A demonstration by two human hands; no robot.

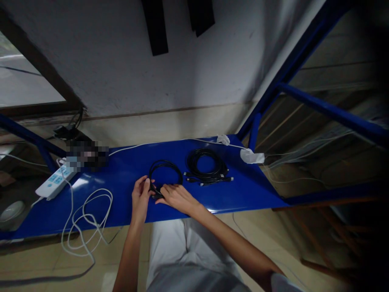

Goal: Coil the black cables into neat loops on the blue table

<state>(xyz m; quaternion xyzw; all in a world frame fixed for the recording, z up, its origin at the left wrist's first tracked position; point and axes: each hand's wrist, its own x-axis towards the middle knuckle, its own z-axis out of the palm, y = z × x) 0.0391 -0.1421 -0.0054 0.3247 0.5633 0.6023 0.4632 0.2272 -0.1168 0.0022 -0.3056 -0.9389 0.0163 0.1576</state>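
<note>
Held cable: 1 black cable [166,163], wound into a ring, located near the front edge of the blue table [240,196], between the 2 hands.
Left hand [142,192]: at the left side of the ring; thumb and fingers close together, pinching the cable.
Right hand [175,197]: at the near side of the ring; fingers curl down onto the cable, with almost no gap. The back of the hand hides part of the grip; firmness cannot be told.
Cable pile [193,164]: black coils, just right of the held cable and apart from it; several plugs [227,178] point out at the near side. Exact count cannot be told.
White cord [97,225]: loose loops, left of the left hand, hanging over the front edge.
Power strip [56,182]: at the left end of the table.
Done, as judged: ring shape formed; pile coiled.
Left, as judged: securing the held cable; no tie is visible on it.
</note>
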